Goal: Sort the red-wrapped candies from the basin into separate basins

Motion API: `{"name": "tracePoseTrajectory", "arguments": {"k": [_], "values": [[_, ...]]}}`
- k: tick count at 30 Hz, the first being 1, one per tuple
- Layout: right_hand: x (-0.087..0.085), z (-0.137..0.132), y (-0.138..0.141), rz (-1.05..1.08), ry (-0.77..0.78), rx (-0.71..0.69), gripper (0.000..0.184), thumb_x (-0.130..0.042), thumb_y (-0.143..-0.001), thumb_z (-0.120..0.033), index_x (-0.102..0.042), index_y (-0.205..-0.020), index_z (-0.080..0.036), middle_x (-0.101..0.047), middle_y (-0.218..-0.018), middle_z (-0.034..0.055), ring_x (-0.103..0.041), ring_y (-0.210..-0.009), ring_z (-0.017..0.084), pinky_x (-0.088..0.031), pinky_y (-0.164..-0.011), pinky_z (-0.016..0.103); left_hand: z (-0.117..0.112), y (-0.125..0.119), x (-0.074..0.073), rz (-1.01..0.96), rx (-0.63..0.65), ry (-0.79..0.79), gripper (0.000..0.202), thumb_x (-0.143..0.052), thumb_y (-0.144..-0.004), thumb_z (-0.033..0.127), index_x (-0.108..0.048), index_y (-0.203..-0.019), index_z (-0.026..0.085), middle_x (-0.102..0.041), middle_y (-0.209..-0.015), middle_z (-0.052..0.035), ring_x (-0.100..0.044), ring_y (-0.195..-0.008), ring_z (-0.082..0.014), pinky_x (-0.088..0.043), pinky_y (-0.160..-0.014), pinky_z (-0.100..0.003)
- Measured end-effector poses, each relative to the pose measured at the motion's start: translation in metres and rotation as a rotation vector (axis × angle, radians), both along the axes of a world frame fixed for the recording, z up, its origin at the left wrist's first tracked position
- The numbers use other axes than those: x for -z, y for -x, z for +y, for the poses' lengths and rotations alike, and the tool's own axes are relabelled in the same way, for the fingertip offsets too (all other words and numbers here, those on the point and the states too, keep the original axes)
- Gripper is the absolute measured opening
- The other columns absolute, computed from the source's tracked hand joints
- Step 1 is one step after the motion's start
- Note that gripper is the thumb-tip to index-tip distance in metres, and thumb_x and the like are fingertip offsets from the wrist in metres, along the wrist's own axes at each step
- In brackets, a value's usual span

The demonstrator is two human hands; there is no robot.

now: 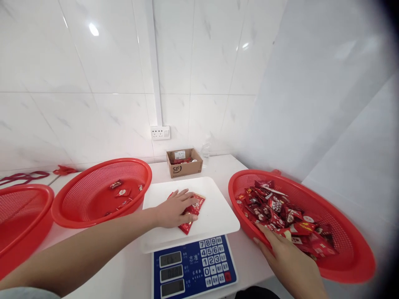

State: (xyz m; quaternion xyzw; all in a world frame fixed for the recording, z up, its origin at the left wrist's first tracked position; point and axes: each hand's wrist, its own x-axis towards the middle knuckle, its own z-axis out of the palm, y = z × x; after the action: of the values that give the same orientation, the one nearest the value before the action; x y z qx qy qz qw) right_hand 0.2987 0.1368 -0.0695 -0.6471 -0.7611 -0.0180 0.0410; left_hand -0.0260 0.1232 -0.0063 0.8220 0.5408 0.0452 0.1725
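My left hand [176, 208] rests on a red candy packet [199, 202] on the white weighing pan [218, 222], its fingers spread. Part of the packet is covered by the palm. Below the pan is the blue face of a digital scale [193, 265] with number keys and displays. To the right, my right hand [285, 259] is closed around the near rim of a red plastic basket [358, 261], with some fingers inside it. Many small red wrapped snack packets [276, 205] fill the middle of this basket.
A second red basket [90, 182] on the left contains several small packets, and another red basket [28, 191] is cut off by the frame edge. Behind the scale stands an open cardboard box [187, 169] beside a clear plastic item [205, 151]. The tiled wall bounds the table.
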Motion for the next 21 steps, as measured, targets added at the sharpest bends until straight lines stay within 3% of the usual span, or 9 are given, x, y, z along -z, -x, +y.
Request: {"name": "tracePoseTrajectory", "arguments": {"k": [5,9,14,16,18,19,21], "values": [[0.001,-0.003,0.002,0.011,-0.076,-0.028,0.047,-0.026,-0.090,-0.043,-0.053,-0.126,-0.030,-0.062,-0.120,0.0025,-0.048,-0.118,0.031,-0.056,-0.061,0.038,-0.015,0.049,-0.004,0.133,-0.223,-0.134,0.065,-0.024,-0.088,0.061,-0.032,-0.139,0.023,-0.019,-0.151,-0.0084,-0.007,-0.140,-0.0251,-0.010,-0.112,-0.048],[0.002,-0.003,0.001,-0.007,-0.113,-0.051,0.047,-0.027,-0.089,-0.040,-0.055,-0.125,-0.030,-0.065,-0.114,0.0048,-0.054,-0.112,0.030,-0.056,-0.061,0.038,-0.041,0.101,-0.007,0.295,-0.430,-0.276,0.060,-0.026,-0.089,0.055,-0.033,-0.138,0.021,-0.025,-0.150,-0.0077,-0.009,-0.140,-0.0237,-0.009,-0.112,-0.047],[0.010,0.002,-0.007,-0.005,-0.093,-0.070,0.046,-0.029,-0.088,-0.041,-0.056,-0.123,-0.030,-0.066,-0.113,0.0042,-0.054,-0.112,0.030,-0.056,-0.063,0.037,-0.093,0.188,-0.010,0.475,-0.868,-0.331,0.062,-0.032,-0.087,0.050,-0.033,-0.137,0.012,-0.025,-0.147,-0.0203,-0.015,-0.137,-0.0356,-0.020,-0.104,-0.056],[0.013,0.004,-0.009,0.008,-0.091,-0.090,0.045,-0.031,-0.087,-0.042,-0.056,-0.123,-0.031,-0.065,-0.113,0.0030,-0.051,-0.115,0.030,-0.056,-0.064,0.036,-0.114,0.229,-0.007,0.543,-1.112,-0.258,0.068,-0.035,-0.084,0.054,-0.032,-0.137,0.012,-0.026,-0.144,-0.0254,-0.019,-0.133,-0.0437,-0.027,-0.094,-0.062],[0.014,0.004,-0.009,0.003,-0.088,-0.091,0.045,-0.032,-0.087,-0.042,-0.055,-0.124,-0.030,-0.065,-0.114,0.0021,-0.049,-0.117,0.031,-0.056,-0.065,0.037,-0.130,0.265,-0.002,0.476,-1.400,-0.160,0.072,-0.036,-0.081,0.055,-0.029,-0.136,0.010,-0.045,-0.131,-0.0266,-0.043,-0.120,-0.0436,-0.043,-0.080,-0.051],[0.013,0.004,-0.008,-0.008,-0.089,-0.087,0.045,-0.031,-0.087,-0.041,-0.055,-0.124,-0.029,-0.064,-0.115,0.0019,-0.048,-0.118,0.031,-0.056,-0.065,0.038,-0.135,0.280,0.000,0.403,-1.432,-0.130,0.073,-0.039,-0.080,0.049,-0.026,-0.135,0.003,-0.057,-0.118,-0.0250,-0.057,-0.105,-0.0362,-0.048,-0.074,-0.041],[0.010,0.002,-0.005,-0.037,-0.091,-0.069,0.045,-0.030,-0.087,-0.039,-0.057,-0.122,-0.028,-0.064,-0.117,0.0023,-0.048,-0.118,0.032,-0.056,-0.064,0.040,-0.141,0.300,0.003,0.381,-1.428,-0.171,0.070,-0.044,-0.077,0.043,-0.027,-0.133,0.004,-0.067,-0.098,-0.0157,-0.065,-0.082,-0.0273,-0.049,-0.063,-0.032]]}}
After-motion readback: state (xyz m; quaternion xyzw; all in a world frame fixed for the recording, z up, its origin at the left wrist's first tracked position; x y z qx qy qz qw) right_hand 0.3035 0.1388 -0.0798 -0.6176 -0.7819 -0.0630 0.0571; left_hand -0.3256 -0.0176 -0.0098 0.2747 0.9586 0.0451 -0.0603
